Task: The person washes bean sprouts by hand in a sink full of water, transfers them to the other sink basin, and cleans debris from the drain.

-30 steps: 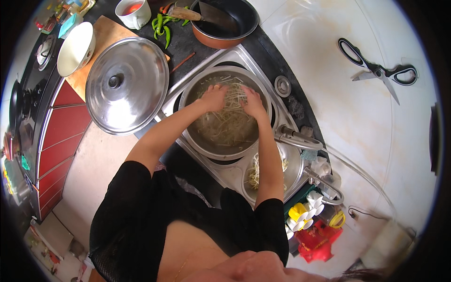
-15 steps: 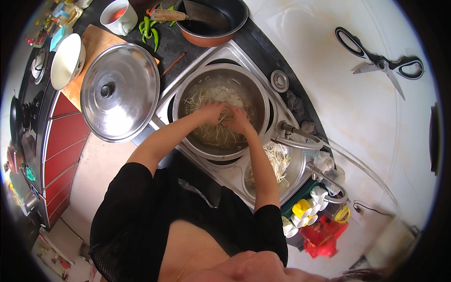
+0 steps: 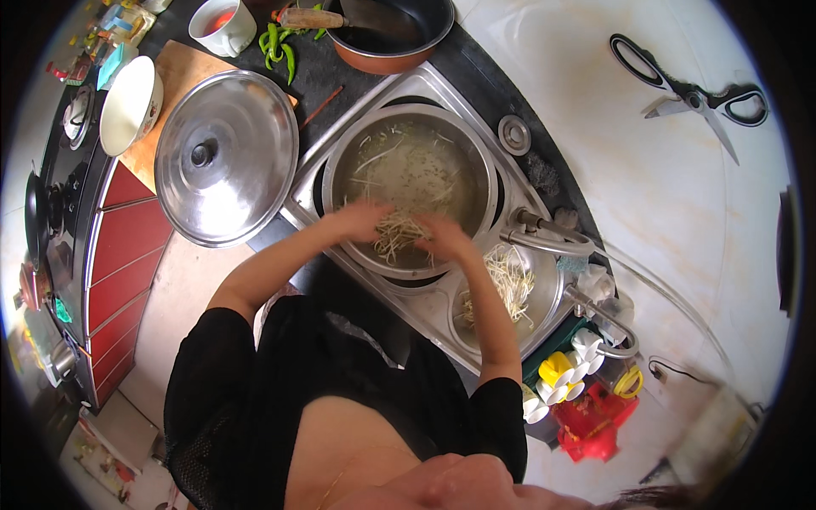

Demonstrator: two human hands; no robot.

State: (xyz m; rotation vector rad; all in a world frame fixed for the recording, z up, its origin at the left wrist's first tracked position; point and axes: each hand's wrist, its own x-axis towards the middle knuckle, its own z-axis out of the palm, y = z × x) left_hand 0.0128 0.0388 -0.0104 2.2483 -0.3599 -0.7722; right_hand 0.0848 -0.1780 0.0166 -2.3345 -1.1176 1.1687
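A wide metal pot [image 3: 490, 174] of cloudy water sits in the sink, with loose sprouts and small bits floating in it. At its near side a clump of bean sprouts [image 3: 398, 237] is gathered between my two hands. My left hand [image 3: 364, 223], blurred by motion, curls round the clump from the left. On the right, my right hand [image 3: 442, 237] presses against the same sprouts, its fingers partly hidden among them. More bean sprouts [image 3: 510, 285] lie in the smaller sink bowl [image 3: 551, 293], beside my right forearm.
A metal lid [image 3: 225, 161] leans over a cutting board [image 3: 180, 68] at left, near a white bowl [image 3: 132, 106]. Behind are green peppers [image 3: 274, 47], a mug [image 3: 223, 27] and a pan [image 3: 382, 61] holding a wooden-handled cleaver. A faucet [image 3: 552, 238] and cups [image 3: 561, 374] stand at right.
Both hands have moved from the middle of the pot toward its near rim, drawing the bean sprouts along. More of the cloudy water now shows behind them.
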